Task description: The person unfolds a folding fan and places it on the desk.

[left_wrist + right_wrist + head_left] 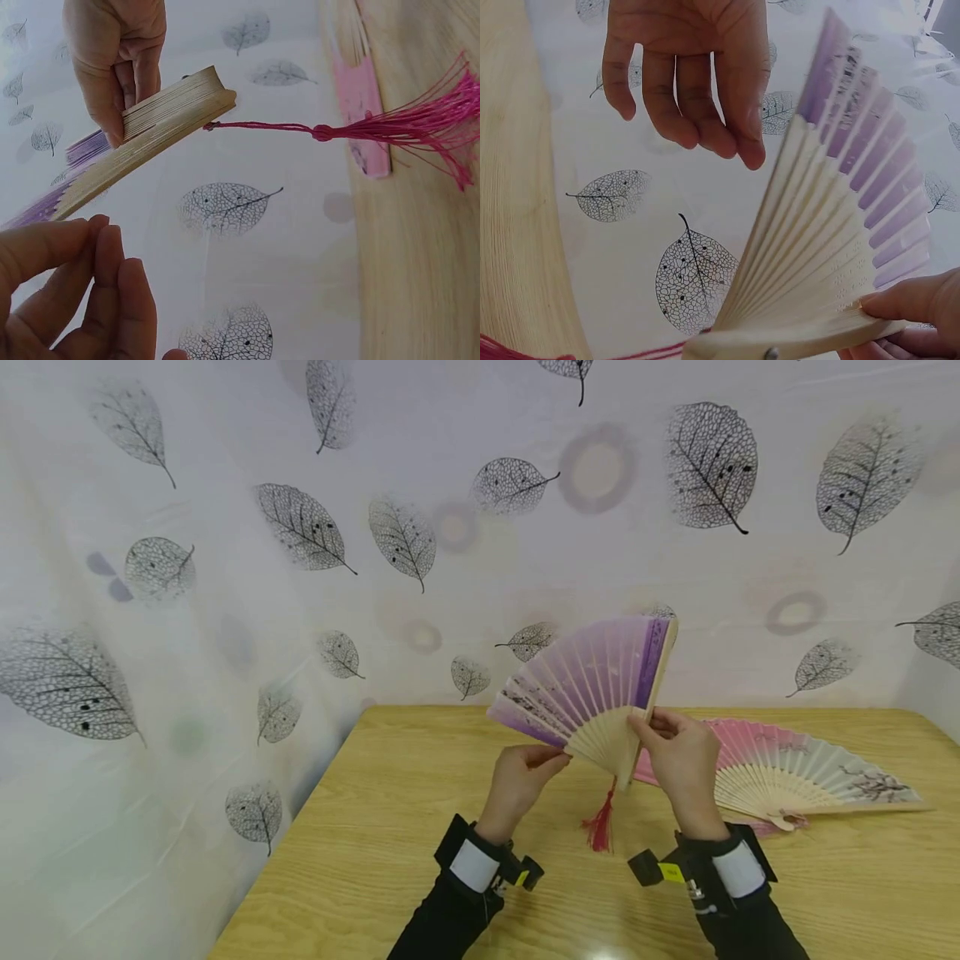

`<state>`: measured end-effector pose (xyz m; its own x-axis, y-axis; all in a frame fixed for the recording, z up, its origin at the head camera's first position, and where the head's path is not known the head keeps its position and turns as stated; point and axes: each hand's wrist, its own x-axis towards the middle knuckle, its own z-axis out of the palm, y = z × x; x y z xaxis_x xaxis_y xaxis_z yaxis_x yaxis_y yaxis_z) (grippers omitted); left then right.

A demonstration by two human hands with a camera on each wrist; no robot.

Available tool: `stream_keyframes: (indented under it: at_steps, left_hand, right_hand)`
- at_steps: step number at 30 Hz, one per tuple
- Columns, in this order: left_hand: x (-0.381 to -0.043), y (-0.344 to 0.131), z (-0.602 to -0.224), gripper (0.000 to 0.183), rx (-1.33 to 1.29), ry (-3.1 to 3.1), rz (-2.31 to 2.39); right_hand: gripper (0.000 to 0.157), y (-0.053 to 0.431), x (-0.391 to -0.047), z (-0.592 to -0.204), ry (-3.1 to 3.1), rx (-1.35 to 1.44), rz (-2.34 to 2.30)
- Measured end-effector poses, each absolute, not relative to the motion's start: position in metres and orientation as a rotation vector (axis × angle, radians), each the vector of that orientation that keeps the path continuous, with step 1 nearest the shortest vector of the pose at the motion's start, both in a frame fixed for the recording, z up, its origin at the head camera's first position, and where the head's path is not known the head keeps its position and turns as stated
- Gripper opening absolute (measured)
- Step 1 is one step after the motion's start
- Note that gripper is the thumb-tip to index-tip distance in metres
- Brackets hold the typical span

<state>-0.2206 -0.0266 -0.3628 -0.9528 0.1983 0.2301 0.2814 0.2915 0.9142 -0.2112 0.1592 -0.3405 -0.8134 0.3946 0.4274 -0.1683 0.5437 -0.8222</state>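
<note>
A purple folding fan [592, 672] with pale wooden ribs is spread part-way above the table. My right hand [686, 764] pinches its right-hand guard, thumb on the near side; the right wrist view shows that thumb [904, 298] on the ribs. At the fan's lower left edge is my left hand [519, 783], its thumb and fingertips drawn together. In the left wrist view the left fingers [105, 247] are just beside the ribs, with no rib visible between them. A red tassel [598, 828] hangs from the pivot end.
Behind my right hand, an opened pink and white folding fan [802, 768] lies on the wooden table [337, 860]. A pale sheet [420, 410] printed with leaves hangs behind the table and at its left side.
</note>
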Motion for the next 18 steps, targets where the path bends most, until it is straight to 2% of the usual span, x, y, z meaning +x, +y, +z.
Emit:
stream_keyframes:
  at_steps: [9, 18]
  left_hand:
    - [-0.212, -0.024, -0.352, 0.023, -0.465, -2.415, -1.825]
    - [-0.194, -0.024, -0.329, 0.022, -0.442, -2.398, -1.801]
  right_hand:
    - [0.032, 0.151, -0.211, -0.341, -2.174, -0.133, 1.265]
    - [0.041, 0.156, -0.212, -0.341, -2.123, -0.220, 1.394]
